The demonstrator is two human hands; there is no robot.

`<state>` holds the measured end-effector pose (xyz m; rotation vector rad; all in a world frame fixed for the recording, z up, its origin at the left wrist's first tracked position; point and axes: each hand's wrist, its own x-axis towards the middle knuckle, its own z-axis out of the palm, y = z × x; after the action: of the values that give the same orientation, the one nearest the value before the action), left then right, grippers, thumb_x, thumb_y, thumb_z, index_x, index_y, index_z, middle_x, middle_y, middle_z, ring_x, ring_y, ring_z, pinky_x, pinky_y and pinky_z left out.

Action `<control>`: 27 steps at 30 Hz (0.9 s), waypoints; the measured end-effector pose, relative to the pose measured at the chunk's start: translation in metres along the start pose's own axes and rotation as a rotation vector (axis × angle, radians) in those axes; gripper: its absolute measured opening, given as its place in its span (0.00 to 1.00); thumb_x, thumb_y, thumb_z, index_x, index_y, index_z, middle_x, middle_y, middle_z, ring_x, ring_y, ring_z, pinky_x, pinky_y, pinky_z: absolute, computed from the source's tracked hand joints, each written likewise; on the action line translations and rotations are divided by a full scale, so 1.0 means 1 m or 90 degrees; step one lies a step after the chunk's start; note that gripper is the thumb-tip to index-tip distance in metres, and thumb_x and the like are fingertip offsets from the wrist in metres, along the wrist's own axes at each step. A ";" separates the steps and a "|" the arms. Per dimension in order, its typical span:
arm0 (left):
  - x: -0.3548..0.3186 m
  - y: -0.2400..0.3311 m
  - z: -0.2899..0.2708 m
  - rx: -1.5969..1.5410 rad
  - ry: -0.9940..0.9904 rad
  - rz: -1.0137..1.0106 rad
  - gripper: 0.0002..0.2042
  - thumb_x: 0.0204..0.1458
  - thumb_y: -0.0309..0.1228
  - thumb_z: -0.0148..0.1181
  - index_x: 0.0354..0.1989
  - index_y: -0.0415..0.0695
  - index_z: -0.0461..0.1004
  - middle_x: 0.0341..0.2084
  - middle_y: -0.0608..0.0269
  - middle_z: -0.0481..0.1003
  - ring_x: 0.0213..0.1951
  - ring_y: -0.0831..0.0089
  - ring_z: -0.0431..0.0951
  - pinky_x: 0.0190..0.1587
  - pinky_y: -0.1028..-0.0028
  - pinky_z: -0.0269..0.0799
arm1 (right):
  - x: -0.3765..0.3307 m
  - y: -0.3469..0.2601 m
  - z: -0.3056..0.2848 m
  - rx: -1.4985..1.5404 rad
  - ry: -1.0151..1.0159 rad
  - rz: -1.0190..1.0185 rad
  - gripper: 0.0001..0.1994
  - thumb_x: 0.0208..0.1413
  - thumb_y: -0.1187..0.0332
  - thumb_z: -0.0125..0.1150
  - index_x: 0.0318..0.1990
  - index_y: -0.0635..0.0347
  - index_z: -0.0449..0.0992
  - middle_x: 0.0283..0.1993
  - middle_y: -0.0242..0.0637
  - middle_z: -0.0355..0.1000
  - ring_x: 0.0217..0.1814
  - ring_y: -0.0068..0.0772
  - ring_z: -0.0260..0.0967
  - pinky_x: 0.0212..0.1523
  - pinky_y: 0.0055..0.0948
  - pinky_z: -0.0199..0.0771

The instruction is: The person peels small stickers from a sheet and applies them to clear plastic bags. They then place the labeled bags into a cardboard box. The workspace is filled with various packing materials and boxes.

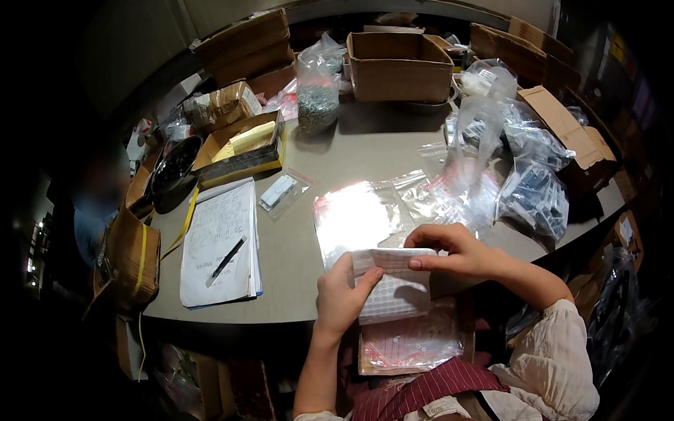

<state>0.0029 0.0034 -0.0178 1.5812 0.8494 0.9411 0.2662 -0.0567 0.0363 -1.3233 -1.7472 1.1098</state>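
Note:
Both of my hands hold a folded white sheet of small round stickers [394, 303] above the table's front edge. My left hand [338, 293] grips its left side, thumb on top. At the upper right edge, my right hand [455, 252] pinches the sheet between thumb and fingers. Just beyond lie flat clear zip bags [354, 214], shining under the light. Below the sheet, close to my body, sits a shallow cardboard box [364, 356] with red-edged clear bags [414, 344] in it.
A notepad [217, 224] with a pen [226, 262] and a small bagged part [281, 194] lie left. Farther back stand a bag of small metal parts [317, 102] and an open carton [400, 70]. Bags of grey parts [535, 200] crowd the right. A person [98, 210] is at far left.

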 end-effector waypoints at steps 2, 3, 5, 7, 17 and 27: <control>0.002 -0.005 -0.003 0.020 -0.011 0.009 0.12 0.57 0.28 0.73 0.43 0.36 0.78 0.32 0.58 0.85 0.35 0.75 0.82 0.39 0.71 0.77 | 0.006 0.000 0.002 0.069 -0.023 0.024 0.19 0.66 0.64 0.69 0.58 0.67 0.77 0.45 0.33 0.79 0.48 0.19 0.73 0.49 0.25 0.75; 0.002 -0.005 -0.004 0.030 -0.014 0.015 0.12 0.57 0.28 0.73 0.44 0.36 0.78 0.32 0.58 0.85 0.35 0.74 0.82 0.40 0.70 0.78 | 0.009 0.005 0.002 0.047 -0.024 -0.002 0.19 0.68 0.64 0.67 0.60 0.66 0.78 0.47 0.33 0.80 0.48 0.20 0.73 0.49 0.25 0.75; 0.001 -0.001 -0.003 0.007 -0.036 0.015 0.12 0.57 0.28 0.72 0.45 0.36 0.78 0.36 0.56 0.84 0.39 0.73 0.83 0.42 0.71 0.78 | 0.010 0.018 0.003 0.050 -0.006 -0.034 0.17 0.67 0.65 0.68 0.58 0.65 0.80 0.49 0.34 0.80 0.49 0.21 0.74 0.49 0.26 0.76; 0.001 0.000 -0.004 -0.019 -0.051 0.012 0.13 0.57 0.27 0.72 0.46 0.36 0.77 0.40 0.56 0.84 0.41 0.72 0.82 0.44 0.71 0.77 | 0.012 0.021 0.004 0.058 0.007 -0.060 0.16 0.66 0.66 0.68 0.57 0.65 0.82 0.50 0.35 0.81 0.50 0.23 0.75 0.49 0.27 0.76; 0.002 0.009 -0.005 -0.104 -0.068 0.000 0.18 0.62 0.35 0.70 0.54 0.35 0.81 0.43 0.60 0.83 0.43 0.74 0.81 0.46 0.76 0.75 | 0.007 0.013 0.018 -0.166 0.132 -0.245 0.15 0.60 0.72 0.73 0.54 0.63 0.82 0.50 0.40 0.81 0.50 0.32 0.78 0.47 0.30 0.79; -0.007 0.011 -0.005 -0.145 -0.018 -0.011 0.10 0.61 0.25 0.70 0.48 0.34 0.83 0.34 0.66 0.84 0.37 0.80 0.82 0.38 0.80 0.76 | 0.006 0.004 0.021 0.006 0.064 -0.081 0.11 0.63 0.66 0.72 0.47 0.64 0.82 0.37 0.37 0.82 0.41 0.25 0.79 0.41 0.27 0.76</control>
<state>-0.0042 -0.0026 -0.0068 1.3857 0.7091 0.9648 0.2480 -0.0552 0.0238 -1.2219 -1.7245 0.9637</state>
